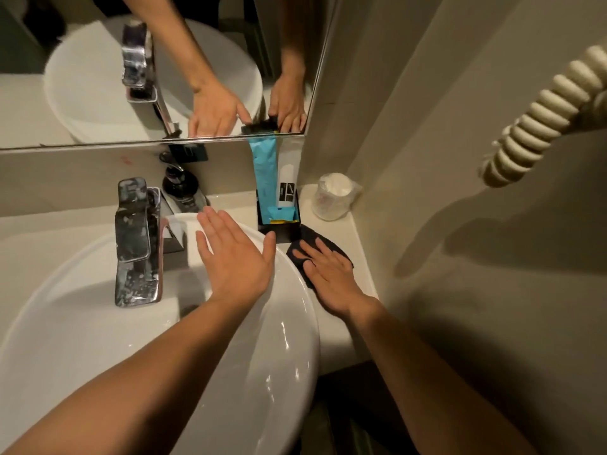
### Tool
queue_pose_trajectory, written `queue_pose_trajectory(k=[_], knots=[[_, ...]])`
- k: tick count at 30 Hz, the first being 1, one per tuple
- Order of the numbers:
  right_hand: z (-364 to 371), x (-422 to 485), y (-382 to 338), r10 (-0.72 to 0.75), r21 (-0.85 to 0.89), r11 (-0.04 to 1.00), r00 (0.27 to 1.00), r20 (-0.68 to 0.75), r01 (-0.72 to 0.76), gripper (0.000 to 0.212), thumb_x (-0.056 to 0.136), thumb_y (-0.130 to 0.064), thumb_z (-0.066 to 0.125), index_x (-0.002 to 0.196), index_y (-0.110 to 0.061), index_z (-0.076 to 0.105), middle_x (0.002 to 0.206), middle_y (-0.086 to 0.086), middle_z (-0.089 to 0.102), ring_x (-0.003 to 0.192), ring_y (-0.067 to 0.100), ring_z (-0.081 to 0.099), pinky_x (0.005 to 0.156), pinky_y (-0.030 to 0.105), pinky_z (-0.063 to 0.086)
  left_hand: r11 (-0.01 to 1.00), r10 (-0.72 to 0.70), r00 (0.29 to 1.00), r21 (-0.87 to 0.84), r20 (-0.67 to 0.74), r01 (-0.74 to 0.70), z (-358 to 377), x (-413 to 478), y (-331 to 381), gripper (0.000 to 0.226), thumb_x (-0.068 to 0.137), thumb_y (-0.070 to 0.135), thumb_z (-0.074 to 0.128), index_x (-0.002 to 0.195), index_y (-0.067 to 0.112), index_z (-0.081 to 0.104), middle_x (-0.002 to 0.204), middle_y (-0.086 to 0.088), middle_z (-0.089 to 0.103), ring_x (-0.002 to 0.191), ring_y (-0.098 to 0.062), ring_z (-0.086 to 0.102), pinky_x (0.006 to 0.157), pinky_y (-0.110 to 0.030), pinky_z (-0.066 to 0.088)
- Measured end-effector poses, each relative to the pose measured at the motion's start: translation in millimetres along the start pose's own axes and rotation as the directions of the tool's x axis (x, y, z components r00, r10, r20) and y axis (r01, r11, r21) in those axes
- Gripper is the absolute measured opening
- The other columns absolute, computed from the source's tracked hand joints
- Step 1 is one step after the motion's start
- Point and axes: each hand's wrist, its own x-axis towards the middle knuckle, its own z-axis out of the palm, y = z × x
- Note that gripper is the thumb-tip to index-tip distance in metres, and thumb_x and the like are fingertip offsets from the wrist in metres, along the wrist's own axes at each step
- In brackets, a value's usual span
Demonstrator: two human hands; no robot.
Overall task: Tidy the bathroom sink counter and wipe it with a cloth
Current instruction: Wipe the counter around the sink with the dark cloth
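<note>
A dark cloth lies flat on the pale counter to the right of the white basin. My right hand presses on the cloth with its fingers spread, covering most of it. My left hand hovers open, palm down, over the basin's far rim beside the chrome tap. A black holder with a blue tube and a white tube stands just beyond the cloth, against the wall.
A wrapped cup stands in the counter's back right corner. A dark soap pump sits behind the tap. The mirror hangs above. A coiled cream cord hangs on the right wall. The counter strip on the right is narrow.
</note>
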Motion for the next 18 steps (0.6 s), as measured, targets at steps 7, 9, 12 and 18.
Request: queue_pose_trajectory(k=[7,9,12,18], knots=[[-1,1,11,-0.107,-0.055,0.992,0.988,0.113,0.114,0.056,0.106,-0.049,0.003,0.157,-0.048,0.026,0.169,-0.02,0.017,0.157,0.006,-0.001,0.125,0.039,0.001,1.0,-0.001,1.0,-0.007,-0.027,0.001,4,0,0,0.096,0.099,0.067,0.018,0.158,-0.008,0.005,0.167,-0.029,0.001,0.157,-0.039,-0.002,0.127,-0.054,0.007],[5,-4,13,-0.106,-0.067,0.991,0.99,0.098,0.113,0.06,0.103,-0.051,0.0,0.157,-0.049,0.025,0.168,-0.021,0.017,0.157,0.006,-0.001,0.126,0.041,0.003,1.0,-0.011,1.0,-0.001,-0.017,0.011,5,0,0,0.096,0.098,0.067,0.018,0.158,-0.008,0.006,0.167,-0.028,0.002,0.157,-0.039,-0.001,0.126,-0.054,0.007],[17,-16,16,-0.072,-0.127,0.988,0.994,0.078,0.082,0.055,0.106,-0.044,0.007,0.159,-0.046,0.022,0.169,-0.019,0.015,0.158,0.009,-0.002,0.127,0.044,0.005,1.0,-0.019,1.0,0.01,-0.02,0.019,4,0,1,0.097,0.098,0.067,0.017,0.158,-0.007,0.007,0.168,-0.028,0.003,0.157,-0.038,0.0,0.126,-0.054,0.009],[28,-55,21,-0.018,-0.056,0.998,0.999,0.03,0.02,0.053,0.108,-0.035,0.014,0.157,-0.041,0.032,0.169,-0.016,0.019,0.158,0.01,0.002,0.126,0.043,0.004,0.999,-0.031,0.999,0.025,-0.021,0.031,6,0,0,0.098,0.096,0.07,0.011,0.158,-0.007,0.006,0.168,-0.027,0.004,0.157,-0.038,0.001,0.126,-0.054,0.011]])
